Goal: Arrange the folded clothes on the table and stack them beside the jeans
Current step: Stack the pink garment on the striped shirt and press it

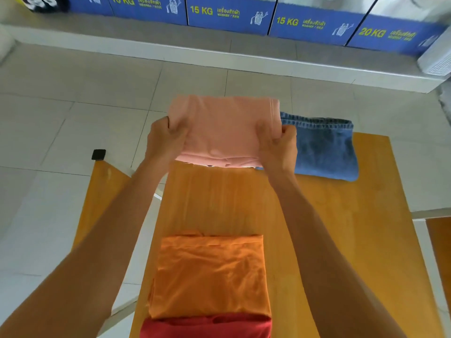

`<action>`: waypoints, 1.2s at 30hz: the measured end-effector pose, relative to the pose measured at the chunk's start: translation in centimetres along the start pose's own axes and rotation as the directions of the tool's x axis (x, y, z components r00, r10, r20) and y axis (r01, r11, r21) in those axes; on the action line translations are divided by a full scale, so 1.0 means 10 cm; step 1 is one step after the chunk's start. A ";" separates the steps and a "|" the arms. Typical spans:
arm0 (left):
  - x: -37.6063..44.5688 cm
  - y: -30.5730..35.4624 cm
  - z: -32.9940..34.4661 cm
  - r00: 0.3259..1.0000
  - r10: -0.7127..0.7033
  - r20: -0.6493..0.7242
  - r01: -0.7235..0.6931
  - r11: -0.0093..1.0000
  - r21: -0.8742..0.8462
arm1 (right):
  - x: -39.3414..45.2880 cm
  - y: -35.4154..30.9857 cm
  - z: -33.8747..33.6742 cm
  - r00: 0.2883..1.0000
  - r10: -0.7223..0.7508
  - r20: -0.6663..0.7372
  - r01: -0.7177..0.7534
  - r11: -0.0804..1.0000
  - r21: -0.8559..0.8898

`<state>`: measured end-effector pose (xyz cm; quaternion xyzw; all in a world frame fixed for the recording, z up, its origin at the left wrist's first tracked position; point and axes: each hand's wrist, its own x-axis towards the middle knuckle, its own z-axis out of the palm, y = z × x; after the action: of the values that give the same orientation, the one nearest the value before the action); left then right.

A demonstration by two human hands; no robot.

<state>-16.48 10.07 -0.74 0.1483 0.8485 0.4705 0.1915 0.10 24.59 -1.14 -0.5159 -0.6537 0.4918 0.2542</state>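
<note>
Fingers of the left hand [167, 140] curl over the left edge of a folded pink garment [223, 130], thumb on top and the rest tucked beneath, clamped on the cloth. Fingers of the right hand [278, 148] pinch the garment's right edge in the same way, closed tight on the fabric. Between the two hands the pink garment is stretched flat at the far end of the wooden table [341, 228]; whether it rests on the surface or is lifted just clear cannot be told. Its right edge overlaps the left side of the folded blue jeans [324, 147], which lie at the far right of the table with the waistband toward the far edge. Both bare forearms reach forward from the near corners of the view. Between them, at the near end of the table, a folded orange garment [211, 274] lies flat, and a folded red garment [206, 328] sits just below it, touching its near edge. Beyond the table are pale floor tiles [73, 93] and a row of blue washer panels [231, 15] marked with kilogram sizes.
</note>
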 end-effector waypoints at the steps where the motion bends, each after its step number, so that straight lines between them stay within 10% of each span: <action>1: 0.14 -0.01 0.04 1.000 -0.006 0.003 0.006 1.000 -0.015 | 0.10 0.01 0.07 1.000 0.009 0.005 -0.009 1.000 -0.002; 7: 0.51 -0.50 0.32 0.970 -0.235 0.064 0.230 0.971 0.068 | 0.43 0.43 0.34 0.990 0.142 0.023 -0.128 0.944 -0.303; 19: 0.69 -0.58 0.30 0.985 -0.172 -0.011 0.172 0.985 -0.006 | 0.47 0.48 0.40 0.997 0.032 -0.071 -0.051 0.956 -0.288; 24: 0.70 -0.53 0.31 0.940 0.267 -0.212 -0.197 0.933 0.301 | 0.56 0.21 0.47 0.968 -0.195 -0.156 0.085 0.845 -0.528; 27: 0.77 -0.28 0.52 0.816 0.578 -0.020 -0.512 0.738 0.438 | 0.64 0.09 0.74 0.892 -0.436 0.121 0.413 0.676 -0.611; 31: 0.86 -0.47 0.78 0.814 0.446 0.371 -0.568 0.482 0.667 | 0.84 0.44 0.91 0.840 -0.287 0.460 0.542 0.453 -0.708; 36: 0.96 -0.81 0.82 0.864 0.356 0.355 -0.500 0.541 0.676 | 0.98 0.67 0.85 0.854 -0.283 0.437 0.519 0.515 -0.682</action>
<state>-21.67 16.16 -13.38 0.4576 0.8816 0.0957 0.0655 -7.46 30.28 -12.21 -0.3342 -0.9302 0.1505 0.0206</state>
